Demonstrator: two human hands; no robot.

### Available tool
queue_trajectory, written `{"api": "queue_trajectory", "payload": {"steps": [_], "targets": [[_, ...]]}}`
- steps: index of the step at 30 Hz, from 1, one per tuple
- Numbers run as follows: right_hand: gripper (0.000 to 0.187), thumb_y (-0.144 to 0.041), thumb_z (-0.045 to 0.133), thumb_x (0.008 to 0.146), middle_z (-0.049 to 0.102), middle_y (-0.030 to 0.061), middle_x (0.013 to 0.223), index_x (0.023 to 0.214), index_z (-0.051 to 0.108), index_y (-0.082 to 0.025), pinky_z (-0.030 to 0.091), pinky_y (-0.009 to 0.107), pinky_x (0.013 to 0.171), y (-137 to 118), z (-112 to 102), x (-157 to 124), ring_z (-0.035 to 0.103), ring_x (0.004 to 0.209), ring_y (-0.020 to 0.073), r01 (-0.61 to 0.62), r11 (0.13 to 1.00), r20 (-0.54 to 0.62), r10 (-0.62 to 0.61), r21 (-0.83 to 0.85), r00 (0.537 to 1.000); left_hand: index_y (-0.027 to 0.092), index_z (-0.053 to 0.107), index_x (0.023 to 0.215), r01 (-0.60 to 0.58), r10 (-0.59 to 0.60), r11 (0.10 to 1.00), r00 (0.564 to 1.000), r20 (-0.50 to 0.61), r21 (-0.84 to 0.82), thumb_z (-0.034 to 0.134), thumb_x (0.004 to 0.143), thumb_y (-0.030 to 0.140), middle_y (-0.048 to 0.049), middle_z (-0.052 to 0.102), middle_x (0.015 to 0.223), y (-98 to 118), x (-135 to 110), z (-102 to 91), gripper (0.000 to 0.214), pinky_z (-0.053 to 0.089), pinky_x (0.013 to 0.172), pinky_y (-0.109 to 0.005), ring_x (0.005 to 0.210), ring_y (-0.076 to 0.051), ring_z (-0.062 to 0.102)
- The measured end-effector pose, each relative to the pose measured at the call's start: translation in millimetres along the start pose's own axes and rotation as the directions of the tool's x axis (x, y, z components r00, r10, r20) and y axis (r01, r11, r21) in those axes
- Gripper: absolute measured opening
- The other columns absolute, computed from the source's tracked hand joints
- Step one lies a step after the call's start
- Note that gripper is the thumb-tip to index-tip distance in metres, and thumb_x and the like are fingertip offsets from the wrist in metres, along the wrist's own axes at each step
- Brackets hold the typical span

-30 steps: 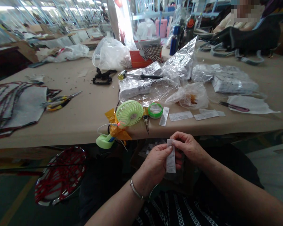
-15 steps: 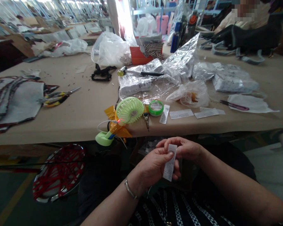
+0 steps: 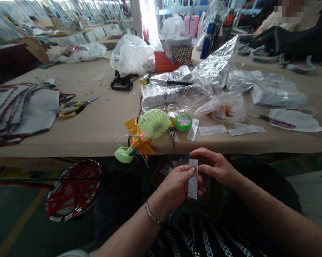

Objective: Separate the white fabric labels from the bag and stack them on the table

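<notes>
A narrow white label (image 3: 193,187) with rows of small print stands upright in front of my lap. My left hand (image 3: 177,180) pinches it, thumb on its front face and fingers behind. My right hand (image 3: 219,167) is just to the right, with thumb and forefinger apart; its thumb tip comes close to the label's edge, and I cannot tell if they touch. Above the hands, on the table edge, lie more printed labels (image 3: 213,130), a green round tin (image 3: 183,122) and a soldering iron-like tool (image 3: 172,135) with a metal tip.
A green fan (image 3: 154,124) is taped to the table edge (image 3: 83,148). Behind it are plastic-wrapped label stacks (image 3: 161,96) with a small hammer (image 3: 166,81) on top. Yellow-handled pliers (image 3: 72,108) and fabric pieces (image 3: 40,110) lie left. A person (image 3: 292,21) sits at the far right.
My right hand's fingers have moved off the label and spread apart. The label has turned more upright in my left hand. The whole view has shifted slightly.
</notes>
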State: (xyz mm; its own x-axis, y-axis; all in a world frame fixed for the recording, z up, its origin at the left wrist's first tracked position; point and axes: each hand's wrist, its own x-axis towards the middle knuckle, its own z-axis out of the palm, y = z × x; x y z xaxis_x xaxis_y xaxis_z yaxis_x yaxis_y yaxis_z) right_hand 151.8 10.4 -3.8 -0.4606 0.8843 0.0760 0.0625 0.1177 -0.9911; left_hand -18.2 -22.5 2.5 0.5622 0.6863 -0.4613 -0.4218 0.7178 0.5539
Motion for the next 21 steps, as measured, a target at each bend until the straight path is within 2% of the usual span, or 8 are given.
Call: {"api": "queue_trajectory", "payload": {"steps": [3,5,7,9,11,15,21], "targets": [[0.033,-0.024,0.059,0.079,0.056,0.0065,0.112,0.112,0.057,-0.022,0.041,0.033,0.094,-4.2,1.6,0.6,0.052,0.107,0.0193,0.157,0.924,-0.013,-0.172,-0.349,0.985,0.011,0.057,0.082,-0.028,0.028,1.000,0.999,-0.046,-0.003,0.061,0.076,0.029,-0.0024,0.060,0.061,0.1,-0.3,0.5,0.019,0.049,0.048,-0.025,0.047,-0.013,0.059],[0.029,-0.022,0.057,0.080,0.057,0.0067,0.110,0.109,0.058,-0.021,0.042,0.032,0.091,-5.0,3.6,1.6,0.053,0.104,0.0188,0.197,0.873,0.024,-0.208,-0.445,0.978,0.011,0.057,0.081,-0.041,0.042,0.999,0.997,-0.065,0.007,0.060,0.076,0.027,-0.0023,0.060,0.061,0.2,-1.1,1.5,0.017,0.049,0.049,-0.025,0.047,-0.013,0.059],[0.027,-0.022,0.056,0.081,0.058,0.0066,0.108,0.108,0.058,-0.020,0.043,0.032,0.089,-4.6,6.2,2.7,0.054,0.102,0.0185,0.173,0.870,0.007,-0.191,-0.462,0.982,0.011,0.056,0.081,-0.052,0.053,0.998,0.995,-0.083,0.019,0.058,0.078,0.026,-0.0020,0.059,0.060,0.6,-2.4,1.8,0.015,0.049,0.049,-0.024,0.046,-0.012,0.059],[0.029,-0.026,0.055,0.082,0.060,0.0059,0.105,0.110,0.056,-0.020,0.045,0.031,0.087,-3.9,9.4,4.0,0.057,0.097,0.0179,0.090,0.913,-0.073,-0.130,-0.398,0.989,0.011,0.056,0.083,-0.062,0.065,0.998,0.993,-0.097,0.030,0.055,0.080,0.026,-0.0016,0.059,0.061,1.1,-3.8,0.9,0.014,0.049,0.049,-0.024,0.047,-0.012,0.059],[0.027,-0.031,0.055,0.082,0.062,0.0040,0.096,0.106,0.056,-0.020,0.047,0.029,0.079,-3.7,12.9,6.2,0.059,0.086,0.0159,-0.015,0.967,-0.134,-0.019,-0.254,0.991,0.012,0.056,0.085,-0.080,0.085,0.996,0.991,-0.106,0.046,0.053,0.081,0.027,-0.0014,0.059,0.061,1.5,-5.2,-1.0,0.016,0.048,0.049,-0.024,0.047,-0.011,0.058],[0.019,-0.035,0.057,0.079,0.059,-0.0014,0.072,0.085,0.059,-0.017,0.045,0.023,0.063,-5.7,20.4,14.3,0.054,0.064,0.0106,-0.165,0.986,-0.083,0.164,-0.002,0.983,0.012,0.055,0.086,-0.115,0.125,0.990,0.984,-0.129,0.085,0.053,0.082,0.030,-0.0012,0.059,0.062,2.3,-8.3,-4.5,0.018,0.047,0.050,-0.024,0.048,-0.011,0.058],[0.016,-0.030,0.059,0.075,0.050,-0.0043,0.059,0.070,0.057,-0.015,0.038,0.020,0.053,-8.6,31.1,27.2,0.045,0.054,0.0076,-0.218,0.973,-0.072,0.223,0.072,0.972,0.013,0.055,0.083,-0.119,0.143,0.984,0.971,-0.191,0.129,0.055,0.079,0.031,-0.0007,0.058,0.060,5.2,-12.6,-4.4,0.019,0.045,0.050,-0.024,0.048,-0.011,0.055]]}}
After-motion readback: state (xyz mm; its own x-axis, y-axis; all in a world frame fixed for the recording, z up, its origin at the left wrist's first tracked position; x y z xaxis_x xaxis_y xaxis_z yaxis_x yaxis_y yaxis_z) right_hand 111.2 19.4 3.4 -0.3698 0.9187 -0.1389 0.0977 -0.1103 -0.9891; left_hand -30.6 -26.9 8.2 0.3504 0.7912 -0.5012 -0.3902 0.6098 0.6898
